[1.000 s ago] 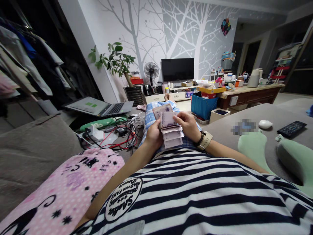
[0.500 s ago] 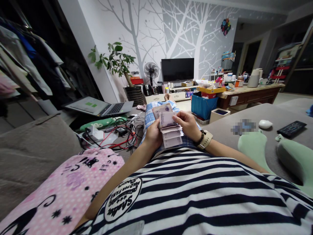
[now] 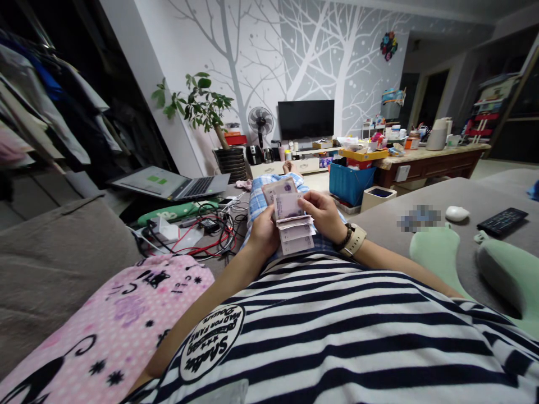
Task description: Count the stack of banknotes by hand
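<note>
- Location: a sheaf of banknotes [image 3: 297, 234] is held between both hands above the lap, over blue checked trousers [image 3: 256, 205], just beyond the striped shirt [image 3: 337, 314].
- Left hand [image 3: 263, 233]: closed on the sheaf's left edge, thumb on the near face. Fingers behind the paper are hidden.
- Right hand [image 3: 323, 214]: thumb and forefinger appear pinched on the upper right corner of the front note [image 3: 288, 206]; remaining fingers curled. Grip on the notes beneath cannot be confirmed.
- Axis: the sheaf runs lengthwise away from the torso, roughly in line with the legs. A rear note [image 3: 281, 189] shows above the front one, leaning leftward; lower ends hang staggered toward the shirt.
- Governing relation: the front note's free corner lies directly at the right fingertips, the left thumb at its opposite edge. The right hand is judged nearer to that corner, hence better placed to shift a single note.
- Note count: cannot be determined.
</note>
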Action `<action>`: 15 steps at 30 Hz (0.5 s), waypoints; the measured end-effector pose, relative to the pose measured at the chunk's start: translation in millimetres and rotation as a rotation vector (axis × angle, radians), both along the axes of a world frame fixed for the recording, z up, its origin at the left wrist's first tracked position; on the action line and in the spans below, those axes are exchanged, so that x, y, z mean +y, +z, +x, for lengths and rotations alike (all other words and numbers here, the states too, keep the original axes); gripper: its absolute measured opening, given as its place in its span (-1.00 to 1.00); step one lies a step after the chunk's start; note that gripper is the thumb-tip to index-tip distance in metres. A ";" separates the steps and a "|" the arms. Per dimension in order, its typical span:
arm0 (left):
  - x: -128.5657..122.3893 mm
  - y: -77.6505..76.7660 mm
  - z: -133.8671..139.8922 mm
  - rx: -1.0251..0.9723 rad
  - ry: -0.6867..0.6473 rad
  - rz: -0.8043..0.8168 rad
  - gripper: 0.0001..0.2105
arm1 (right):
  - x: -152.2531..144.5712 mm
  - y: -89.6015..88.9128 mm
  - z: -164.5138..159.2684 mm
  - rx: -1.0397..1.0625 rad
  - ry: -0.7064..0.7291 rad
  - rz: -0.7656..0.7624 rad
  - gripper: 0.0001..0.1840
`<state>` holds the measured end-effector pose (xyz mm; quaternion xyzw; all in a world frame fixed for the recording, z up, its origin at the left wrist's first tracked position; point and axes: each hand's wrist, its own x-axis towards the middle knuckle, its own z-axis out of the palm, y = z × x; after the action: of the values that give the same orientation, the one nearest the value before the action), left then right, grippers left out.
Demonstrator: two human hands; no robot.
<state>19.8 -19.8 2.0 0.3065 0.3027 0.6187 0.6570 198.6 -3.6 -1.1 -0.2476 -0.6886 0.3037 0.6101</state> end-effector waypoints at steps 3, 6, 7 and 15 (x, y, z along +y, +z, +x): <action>-1.0 0.6 1.1 -0.004 -0.001 -0.008 -0.56 | 0.3 -0.5 0.0 -0.003 -0.011 0.004 -0.13; -0.3 -0.7 1.4 0.000 0.001 -0.005 -0.55 | 1.0 -1.6 0.5 -0.010 -0.021 0.009 -0.18; -0.1 -1.1 1.4 0.001 -0.001 -0.001 -0.54 | 1.3 -2.1 0.8 -0.010 -0.021 0.011 -0.20; -3.2 2.1 5.1 -0.009 -0.016 -0.008 -0.50 | 1.1 -3.4 1.6 -0.009 0.013 0.009 -0.19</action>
<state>24.8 -23.0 4.1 0.3036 0.2997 0.6137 0.6644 200.3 -2.5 -4.4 -0.2418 -0.6944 0.3033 0.6061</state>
